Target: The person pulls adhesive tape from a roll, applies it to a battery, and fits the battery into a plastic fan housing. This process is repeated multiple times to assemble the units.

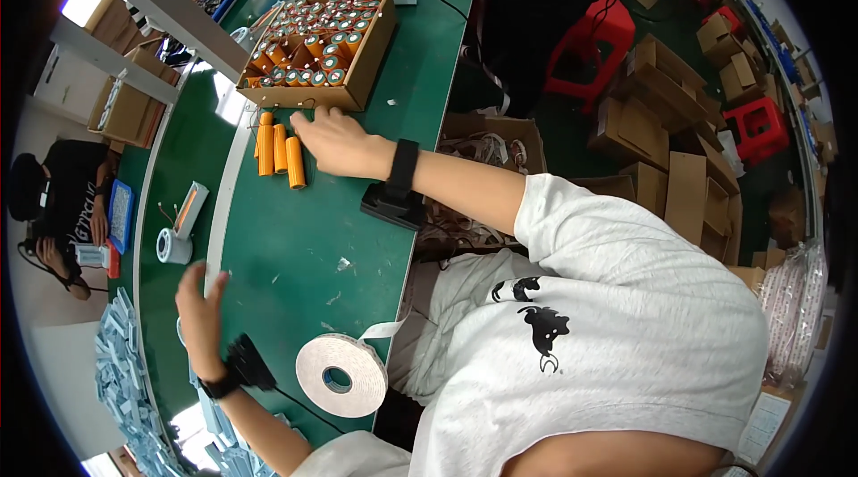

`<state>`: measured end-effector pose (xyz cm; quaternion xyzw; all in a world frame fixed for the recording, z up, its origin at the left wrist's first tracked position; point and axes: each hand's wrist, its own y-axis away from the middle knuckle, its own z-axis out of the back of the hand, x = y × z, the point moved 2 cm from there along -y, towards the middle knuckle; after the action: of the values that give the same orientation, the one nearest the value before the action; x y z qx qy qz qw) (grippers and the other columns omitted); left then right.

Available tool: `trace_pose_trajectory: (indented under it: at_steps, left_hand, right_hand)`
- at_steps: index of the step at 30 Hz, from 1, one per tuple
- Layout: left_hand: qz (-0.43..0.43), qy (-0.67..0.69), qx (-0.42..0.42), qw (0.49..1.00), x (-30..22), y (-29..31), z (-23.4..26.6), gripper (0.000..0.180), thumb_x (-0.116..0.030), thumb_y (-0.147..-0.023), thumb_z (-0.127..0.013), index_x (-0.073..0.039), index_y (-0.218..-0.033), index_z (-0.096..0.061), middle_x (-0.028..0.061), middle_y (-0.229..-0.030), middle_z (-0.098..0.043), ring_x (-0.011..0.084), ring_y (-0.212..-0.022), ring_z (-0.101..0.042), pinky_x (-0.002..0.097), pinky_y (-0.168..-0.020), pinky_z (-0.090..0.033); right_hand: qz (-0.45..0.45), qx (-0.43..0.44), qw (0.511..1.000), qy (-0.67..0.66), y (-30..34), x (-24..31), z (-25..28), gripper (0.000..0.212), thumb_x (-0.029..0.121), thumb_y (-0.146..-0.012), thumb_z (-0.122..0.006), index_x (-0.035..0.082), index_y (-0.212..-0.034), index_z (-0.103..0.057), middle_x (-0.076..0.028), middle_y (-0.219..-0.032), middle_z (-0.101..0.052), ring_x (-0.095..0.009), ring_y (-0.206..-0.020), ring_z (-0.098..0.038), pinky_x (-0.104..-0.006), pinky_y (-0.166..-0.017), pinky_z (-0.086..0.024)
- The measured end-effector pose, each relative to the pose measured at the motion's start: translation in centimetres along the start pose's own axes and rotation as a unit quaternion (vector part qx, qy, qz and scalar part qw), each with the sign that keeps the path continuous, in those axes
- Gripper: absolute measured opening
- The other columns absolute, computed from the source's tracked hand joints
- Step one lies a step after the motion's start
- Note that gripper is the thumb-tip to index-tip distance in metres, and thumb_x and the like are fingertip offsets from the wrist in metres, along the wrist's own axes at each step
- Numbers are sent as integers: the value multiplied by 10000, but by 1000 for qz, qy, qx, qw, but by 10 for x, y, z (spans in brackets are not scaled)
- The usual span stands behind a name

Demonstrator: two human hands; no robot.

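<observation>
My left hand (200,316) hovers over the left side of the green table, thumb and fingers apart, holding nothing I can see. Nearest to it is a pale blue-grey round plastic housing (175,246) with an arm-like part. My right hand (338,144) reaches over the table with its fingers partly spread, its fingertips right beside several orange cylindrical battery cells (294,162). Whether a fingertip touches a cell is hard to tell. Just beyond stands a cardboard box (375,52) holding many orange cells with wires. Both wrists wear black straps with small devices.
A roll of white tape (342,375) lies near the table edge, its end hanging loose. Light blue plastic parts (121,379) are heaped at left. Other people work across and at the far end. Cardboard boxes (661,75) and red stools (590,52) stand on the floor at right.
</observation>
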<state>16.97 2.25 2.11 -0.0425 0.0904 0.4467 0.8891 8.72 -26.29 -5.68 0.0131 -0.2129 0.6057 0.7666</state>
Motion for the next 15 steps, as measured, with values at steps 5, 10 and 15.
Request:
trace_pose_trajectory:
  at_steps: [5,10,15]
  left_hand:
    - [105,-29,103,989,-108,181,-27,457,-269,-685,-717,29,-973,-526,176,-1010,-528,292,-948,-486,376,-777,-400]
    - [102,10,-116,988,-113,224,-70,668,-302,-592,-769,22,-1066,-427,157,-1157,-420,346,-1049,-403,426,-886,-346]
    - [81,-56,-121,988,-125,230,-94,696,-260,-567,-785,27,-1094,-432,166,-1160,-428,355,-1094,-357,460,-922,-294]
  right_hand:
    - [-14,-15,922,-388,46,-43,25,259,-34,-749,-512,-42,-990,-419,-136,-799,-523,-224,-714,-567,-329,-603,-456]
    - [-136,235,578,-770,113,-39,34,172,57,-830,-544,-29,-959,-470,-61,-764,-505,-119,-636,-532,-267,-553,-450]
    - [-27,203,670,-714,154,45,11,179,136,-794,-636,-3,-773,-526,-55,-702,-522,-101,-616,-520,-265,-524,-440]
